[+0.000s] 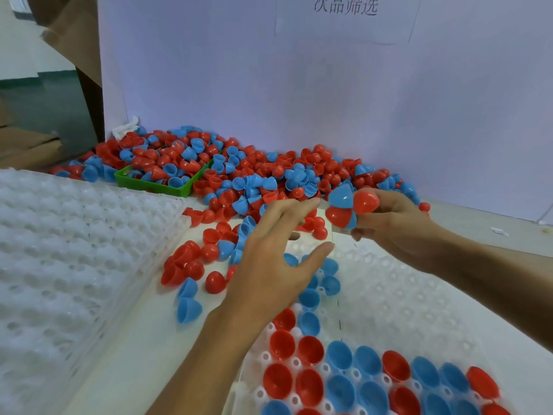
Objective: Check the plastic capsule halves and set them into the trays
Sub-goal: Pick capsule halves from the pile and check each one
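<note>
A big heap of red and blue capsule halves (269, 172) lies along the back wall, with loose ones (194, 265) spilling toward me. My right hand (395, 223) grips a cluster of several red and blue halves (350, 205) above the far end of the white tray (404, 295). Over the tray's left edge my left hand (275, 265) hovers with fingers spread, holding nothing. Red and blue halves (359, 372) fill the tray's near rows, open side up.
A stack of white dimpled trays (59, 250) stands at the left. A green bin (155, 187) full of halves sits at the back left. A white board (299, 85) with printed characters closes the back. Brown cardboard (74, 40) leans at the far left.
</note>
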